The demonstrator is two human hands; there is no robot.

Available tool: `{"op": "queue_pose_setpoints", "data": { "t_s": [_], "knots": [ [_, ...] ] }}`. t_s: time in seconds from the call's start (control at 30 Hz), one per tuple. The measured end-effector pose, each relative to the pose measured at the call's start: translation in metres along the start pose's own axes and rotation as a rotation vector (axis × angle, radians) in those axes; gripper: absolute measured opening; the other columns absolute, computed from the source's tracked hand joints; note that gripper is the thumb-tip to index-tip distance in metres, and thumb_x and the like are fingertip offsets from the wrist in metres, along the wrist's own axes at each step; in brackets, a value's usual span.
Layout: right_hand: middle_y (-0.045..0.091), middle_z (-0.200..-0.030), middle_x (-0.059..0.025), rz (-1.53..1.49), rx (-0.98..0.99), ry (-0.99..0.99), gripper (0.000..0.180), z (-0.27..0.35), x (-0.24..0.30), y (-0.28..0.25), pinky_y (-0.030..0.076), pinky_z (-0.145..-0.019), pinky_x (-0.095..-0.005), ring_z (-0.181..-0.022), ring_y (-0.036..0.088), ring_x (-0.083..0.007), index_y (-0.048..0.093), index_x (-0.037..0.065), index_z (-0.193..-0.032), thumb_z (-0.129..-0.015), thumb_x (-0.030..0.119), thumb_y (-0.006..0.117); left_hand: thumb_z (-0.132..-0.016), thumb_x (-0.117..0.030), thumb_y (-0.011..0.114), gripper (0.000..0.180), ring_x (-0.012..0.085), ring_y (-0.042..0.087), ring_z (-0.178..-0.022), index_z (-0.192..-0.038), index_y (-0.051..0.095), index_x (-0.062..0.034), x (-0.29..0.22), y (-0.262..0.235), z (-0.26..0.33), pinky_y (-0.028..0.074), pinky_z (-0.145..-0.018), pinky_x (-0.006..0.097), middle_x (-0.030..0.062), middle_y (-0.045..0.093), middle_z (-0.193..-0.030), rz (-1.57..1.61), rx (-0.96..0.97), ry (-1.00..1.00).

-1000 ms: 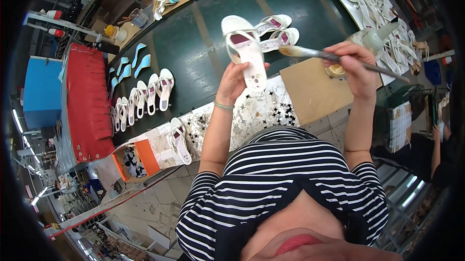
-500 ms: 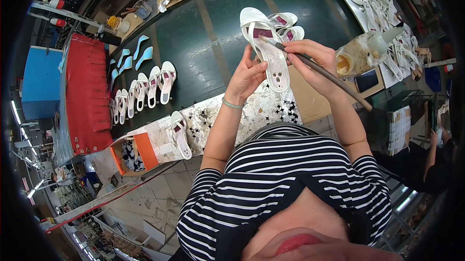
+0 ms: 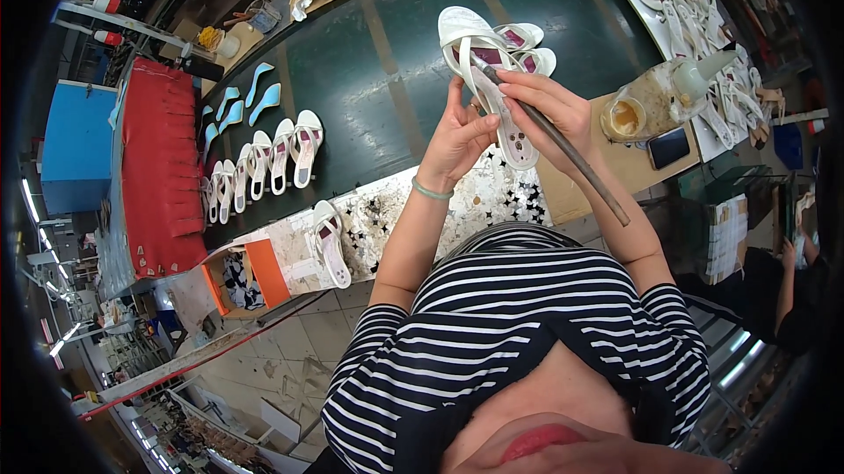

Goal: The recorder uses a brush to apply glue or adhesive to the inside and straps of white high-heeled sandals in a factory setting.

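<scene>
A white sandal (image 3: 467,27) with crossed straps and a pinkish insole is held up over the bench, its toe pointing away from me. My left hand (image 3: 459,135) grips its left side, the thumb on the edge and the fingers partly hidden underneath. In my right hand (image 3: 549,113) is a long dark-handled brush (image 3: 576,160), its tip inside the sandal just under the straps. The bristles are mostly hidden. Two more white sandals (image 3: 527,35) lie just beyond the held one. A cup of yellowish glue (image 3: 623,119) stands to the right of my right hand.
White sandals (image 3: 281,155) stand in a row on the dark green conveyor (image 3: 369,61), with light-blue pieces (image 3: 264,103) behind. One sandal (image 3: 330,245) lies on the stained board. A bottle (image 3: 694,78), a phone (image 3: 669,149) and a sandal pile (image 3: 694,17) are at right; an orange box (image 3: 266,272) is at left.
The brush has swung to a steeper angle, and its tip has moved slightly to the right in the sandal. My right hand has shifted left, over the insole. The left hand still holds the sandal.
</scene>
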State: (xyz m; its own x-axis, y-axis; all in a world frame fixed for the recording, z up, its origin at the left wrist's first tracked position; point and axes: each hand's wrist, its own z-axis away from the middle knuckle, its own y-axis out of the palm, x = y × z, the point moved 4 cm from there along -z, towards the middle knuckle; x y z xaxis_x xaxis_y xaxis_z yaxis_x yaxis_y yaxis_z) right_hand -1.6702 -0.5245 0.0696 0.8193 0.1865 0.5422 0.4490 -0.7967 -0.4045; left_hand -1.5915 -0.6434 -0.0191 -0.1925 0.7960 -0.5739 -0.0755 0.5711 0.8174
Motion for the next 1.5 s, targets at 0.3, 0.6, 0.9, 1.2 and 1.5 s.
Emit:
{"op": "queue_pose_setpoints", "data": {
  "t_s": [0.3,0.6,0.9,1.2,1.5],
  "knots": [
    [0.069,-0.108,-0.0150,-0.004,0.005,-0.010,0.022,-0.002,0.003,0.004,0.055,-0.081,-0.0311,-0.094,0.069,-0.0250,0.069,-0.003,-0.100,-0.078,-0.007,0.068,-0.083,0.008,0.065,0.087,0.0250,0.050,-0.123,-0.145,0.014,-0.0256,0.002,0.004,0.001,0.047,-0.100,0.044,0.0113,0.044,-0.134,0.001,0.007,0.007],
    [0.069,-0.105,-0.0152,0.008,0.003,-0.023,0.021,0.000,0.001,0.003,0.056,-0.077,-0.0324,-0.091,0.069,-0.0264,0.069,-0.002,-0.098,-0.077,-0.006,0.069,-0.083,0.009,0.066,0.090,0.0245,0.051,-0.122,-0.146,0.013,-0.0271,0.004,0.002,0.002,0.047,-0.100,0.042,0.0115,0.043,-0.133,-0.001,-0.022,0.001],
    [0.069,-0.103,-0.0155,0.065,-0.034,-0.019,0.020,0.006,-0.009,0.000,0.056,-0.075,-0.0322,-0.088,0.069,-0.0265,0.069,-0.002,-0.096,-0.076,-0.004,0.070,-0.083,0.011,0.064,0.090,0.0268,0.046,-0.127,-0.146,0.012,-0.0282,0.004,-0.001,0.001,0.043,-0.103,0.045,0.0122,0.039,-0.138,-0.013,-0.030,0.020],
    [0.069,-0.100,-0.0159,0.102,-0.067,0.022,0.019,0.010,-0.012,-0.004,0.057,-0.072,-0.0326,-0.083,0.069,-0.0270,0.068,-0.003,-0.093,-0.075,-0.004,0.070,-0.084,0.011,0.062,0.085,0.0274,0.044,-0.129,-0.144,0.015,-0.0269,0.004,0.000,0.000,0.044,-0.103,0.046,0.0129,0.040,-0.139,-0.013,-0.035,0.020],
    [0.069,-0.097,-0.0168,0.110,-0.121,0.068,0.019,0.013,-0.009,0.000,0.057,-0.070,-0.0317,-0.081,0.070,-0.0273,0.067,-0.003,-0.092,-0.074,-0.005,0.070,-0.083,0.012,0.062,0.086,0.0272,0.046,-0.128,-0.144,0.015,-0.0269,0.003,-0.001,0.001,0.044,-0.102,0.044,0.0135,0.042,-0.137,-0.032,-0.044,0.041]
  ]
}}
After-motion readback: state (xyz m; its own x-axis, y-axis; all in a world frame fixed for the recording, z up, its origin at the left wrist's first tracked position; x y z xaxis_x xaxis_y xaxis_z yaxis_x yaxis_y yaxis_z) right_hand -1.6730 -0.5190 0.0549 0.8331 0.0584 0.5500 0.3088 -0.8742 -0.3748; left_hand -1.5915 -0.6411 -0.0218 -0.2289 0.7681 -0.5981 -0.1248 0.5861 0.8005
